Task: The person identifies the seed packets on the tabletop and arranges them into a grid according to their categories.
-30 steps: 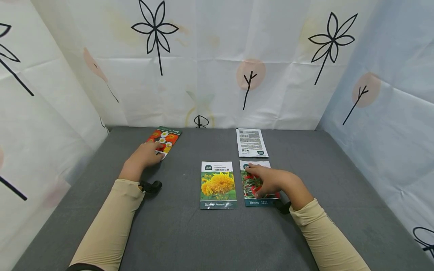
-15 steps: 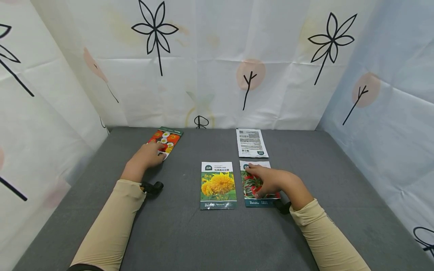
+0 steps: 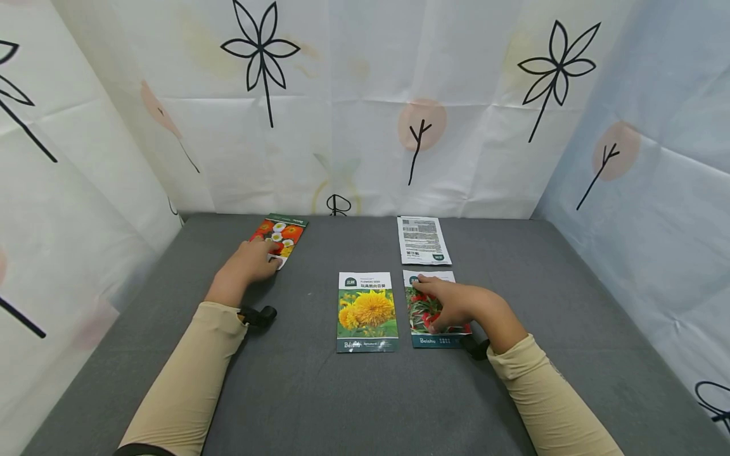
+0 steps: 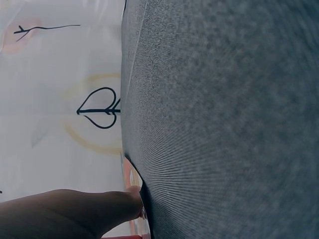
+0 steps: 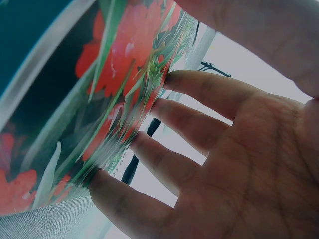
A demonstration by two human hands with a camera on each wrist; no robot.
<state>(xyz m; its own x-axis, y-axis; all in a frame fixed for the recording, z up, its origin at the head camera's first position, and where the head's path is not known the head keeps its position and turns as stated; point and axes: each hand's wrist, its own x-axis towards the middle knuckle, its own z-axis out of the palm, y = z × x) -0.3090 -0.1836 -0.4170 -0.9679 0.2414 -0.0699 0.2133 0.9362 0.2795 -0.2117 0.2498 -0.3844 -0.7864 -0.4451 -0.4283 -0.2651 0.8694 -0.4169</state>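
Observation:
In the head view my left hand [image 3: 245, 266] is over a seed packet [image 3: 285, 232] with orange, red and white flowers, lying slanted at the far left. Thumb and fingertips touch its near part and cover some of it; the left wrist view shows the thumb [image 4: 117, 204] on its surface near the edge. My right hand [image 3: 464, 304] rests on a red-flower seed packet [image 3: 421, 310], fingers spread. In the right wrist view those fingers [image 5: 174, 159] are slightly bent, with their tips against the printed face. A yellow-flower seed packet [image 3: 367, 313] lies between the hands.
Another seed packet [image 3: 424, 240], back side up with printed text, lies behind the red-flower one. A grey cloth [image 3: 319, 405] covers the table. White patterned curtains [image 3: 353, 76] stand along the back and both sides.
My left hand and the orange-flower packet have shifted a little to the right together. My right hand and the other packets have stayed put.

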